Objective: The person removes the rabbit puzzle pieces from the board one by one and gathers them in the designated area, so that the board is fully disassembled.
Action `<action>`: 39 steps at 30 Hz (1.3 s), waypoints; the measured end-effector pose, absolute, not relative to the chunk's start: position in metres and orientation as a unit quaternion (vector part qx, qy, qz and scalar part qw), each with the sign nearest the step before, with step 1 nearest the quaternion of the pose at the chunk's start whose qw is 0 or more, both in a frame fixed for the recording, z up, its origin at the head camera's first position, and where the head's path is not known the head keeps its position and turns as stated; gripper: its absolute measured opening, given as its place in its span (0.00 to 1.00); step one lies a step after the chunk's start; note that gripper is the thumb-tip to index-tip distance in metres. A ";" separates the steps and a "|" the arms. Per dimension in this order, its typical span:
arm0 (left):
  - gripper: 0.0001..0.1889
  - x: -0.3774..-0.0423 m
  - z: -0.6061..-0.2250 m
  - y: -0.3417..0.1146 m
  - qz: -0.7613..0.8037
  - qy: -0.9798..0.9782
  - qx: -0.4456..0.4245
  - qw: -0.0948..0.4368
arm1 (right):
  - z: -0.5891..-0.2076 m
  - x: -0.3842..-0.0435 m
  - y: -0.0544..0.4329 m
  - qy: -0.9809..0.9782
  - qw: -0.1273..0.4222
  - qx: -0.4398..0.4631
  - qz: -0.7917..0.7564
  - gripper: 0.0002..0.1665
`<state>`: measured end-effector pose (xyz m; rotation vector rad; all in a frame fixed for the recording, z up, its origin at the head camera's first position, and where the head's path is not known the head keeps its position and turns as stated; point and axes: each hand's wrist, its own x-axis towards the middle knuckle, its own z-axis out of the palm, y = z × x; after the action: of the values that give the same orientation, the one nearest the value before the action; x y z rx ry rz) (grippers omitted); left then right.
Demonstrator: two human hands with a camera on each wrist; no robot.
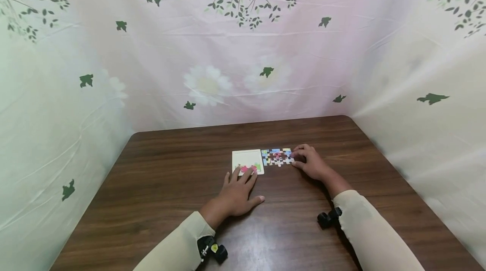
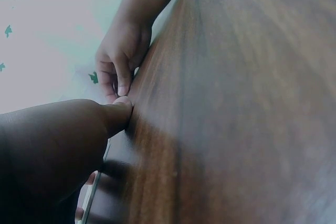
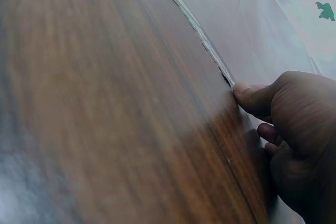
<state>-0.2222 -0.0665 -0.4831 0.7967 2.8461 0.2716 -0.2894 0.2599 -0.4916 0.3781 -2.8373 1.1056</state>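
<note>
- the left hand (image 1: 236, 195) is spread wide and flat, with its fingers apart and its thumb stuck out toward the right hand.
- its fingertips rest on the near end of a flat, white, square board (image 1: 247, 156) with a pink and green picture on it.
- the right hand (image 1: 312, 165) has bent fingers, and its thumb and fingertips touch the side of a flat jigsaw puzzle of small, many-coloured pieces (image 1: 266, 161). i cannot tell if it pinches a piece.
- the puzzle lies between the two hands, a bit farther out than the left hand's thumb. blue, yellow, white and pink show on it.
- dark brown spots show in the puzzle's middle, too small to tell if they are holes.
- the board is on the left hand's side of the puzzle, right up next to it.
- all this lies on a dark brown, shiny, wood-look counter (image 1: 171, 186) under both hands.
- each arm has a long cream sleeve (image 1: 373, 231) and a small black gadget (image 1: 328, 218) near the wrist.
- past both hands hangs a pale pink and white cloth (image 1: 159, 64) with green birds, leafy twigs and big white flowers.
</note>
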 end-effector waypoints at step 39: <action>0.45 -0.221 -0.481 -0.068 0.113 0.954 0.264 0.089 | -0.494 -0.300 0.236 -0.905 0.107 0.129 0.390 0.16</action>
<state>-0.2214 -0.0679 -0.4808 0.7848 2.8384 0.3368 -0.3003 0.2362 -0.4940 0.3807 -2.6655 1.1494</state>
